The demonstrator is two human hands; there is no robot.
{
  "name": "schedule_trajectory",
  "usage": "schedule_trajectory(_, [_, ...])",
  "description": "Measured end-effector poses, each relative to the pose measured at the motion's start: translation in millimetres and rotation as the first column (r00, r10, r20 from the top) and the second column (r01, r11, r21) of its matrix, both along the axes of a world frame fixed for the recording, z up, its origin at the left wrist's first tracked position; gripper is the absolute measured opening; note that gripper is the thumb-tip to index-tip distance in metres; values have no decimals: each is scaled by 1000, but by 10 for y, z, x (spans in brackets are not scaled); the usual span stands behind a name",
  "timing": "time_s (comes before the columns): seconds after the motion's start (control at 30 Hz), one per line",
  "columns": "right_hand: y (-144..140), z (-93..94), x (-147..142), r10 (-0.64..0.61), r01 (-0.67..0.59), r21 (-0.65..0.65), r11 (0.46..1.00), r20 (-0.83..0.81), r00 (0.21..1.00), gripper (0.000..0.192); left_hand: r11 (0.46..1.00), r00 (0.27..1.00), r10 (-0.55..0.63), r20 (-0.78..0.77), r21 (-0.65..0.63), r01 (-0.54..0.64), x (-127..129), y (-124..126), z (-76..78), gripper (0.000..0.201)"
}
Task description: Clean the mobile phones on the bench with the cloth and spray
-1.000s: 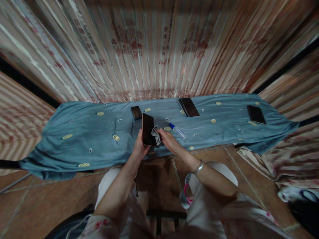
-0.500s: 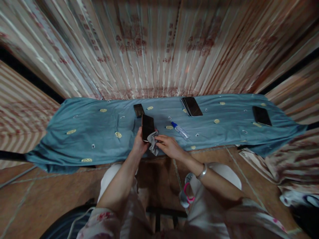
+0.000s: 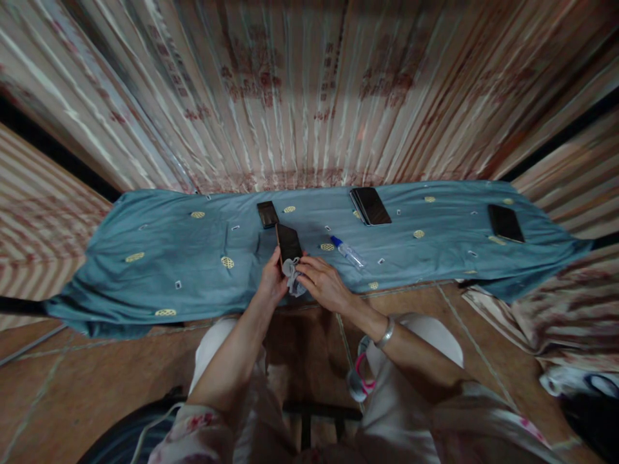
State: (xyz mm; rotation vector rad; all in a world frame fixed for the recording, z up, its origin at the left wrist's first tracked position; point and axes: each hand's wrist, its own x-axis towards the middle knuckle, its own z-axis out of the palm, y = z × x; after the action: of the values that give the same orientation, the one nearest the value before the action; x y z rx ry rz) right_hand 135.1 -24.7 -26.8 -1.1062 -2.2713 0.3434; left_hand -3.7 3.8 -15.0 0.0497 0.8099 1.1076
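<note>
Rt of phone [image 3: 289, 243]: spray bottle [image 3: 349, 252], tablet [image 3: 370, 205].

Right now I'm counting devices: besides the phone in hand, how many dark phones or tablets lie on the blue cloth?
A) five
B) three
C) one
B: a small phone, a tablet and a far-right phone lie on the blue cloth.

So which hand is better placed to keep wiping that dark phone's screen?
Probably the right hand: it already pinches the small grey cloth against the dark rectangular phone. The left hand is occupied gripping the phone's lower edge, steadying it above the blue patterned cloth.
</note>
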Motion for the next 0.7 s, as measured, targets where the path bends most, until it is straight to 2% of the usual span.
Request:
schedule_trajectory(0.23, [-6,-20,-13,26,-25,18,1000,-40,999,26,999,999,35,15,16,-36,-6,-9,-15,45])
schedule_trajectory(0.43, [-4,-18,-30,-17,15,-18,1000,-93,995,31,993,995,96,-2,66,-96,5,10,-53,37])
schedule_trajectory(0.63, [3,-44,-28,1,-10,-55,998,-155,988,24,999,1000,11,12,33,-11,15,-15,-59,46])
schedule_trajectory(0.7, [-1,-44,-32,11,-27,-81,996,-191,982,24,999,1000,15,-5,39,-14,29,-31,-73,46])
